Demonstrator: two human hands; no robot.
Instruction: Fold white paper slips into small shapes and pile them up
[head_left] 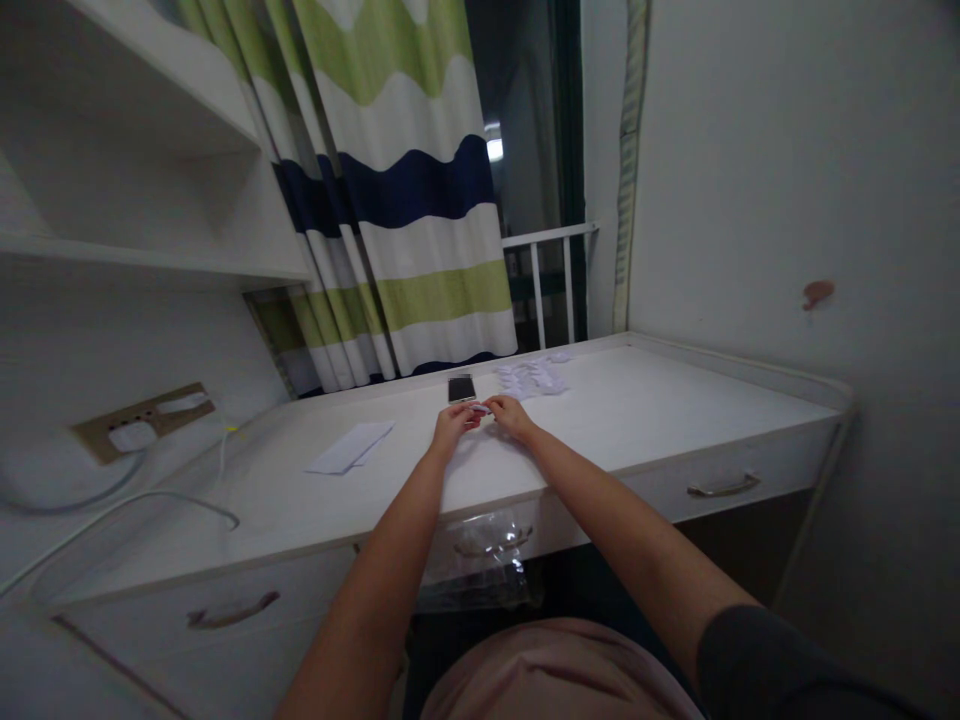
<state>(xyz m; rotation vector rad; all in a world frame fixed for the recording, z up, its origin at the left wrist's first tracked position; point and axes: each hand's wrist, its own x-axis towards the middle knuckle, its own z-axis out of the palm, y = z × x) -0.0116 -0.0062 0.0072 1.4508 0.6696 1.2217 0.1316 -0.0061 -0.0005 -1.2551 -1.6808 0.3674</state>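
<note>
Over the white desk my left hand and my right hand are close together. Between their fingertips is a small folded piece of white paper, pinched from both sides. My fingers partly cover it, so its full shape is hidden. Just beyond my left hand a dark-screened phone lies flat. Behind my right hand is a loose pile of small folded white papers. To the left, flat sheets of white paper lie stacked and slightly askew.
A striped curtain hangs behind the desk beside a white railing. Cables run at the left below a wall socket panel. A shelf overhangs the left side. Clear plastic hangs at the front drawer.
</note>
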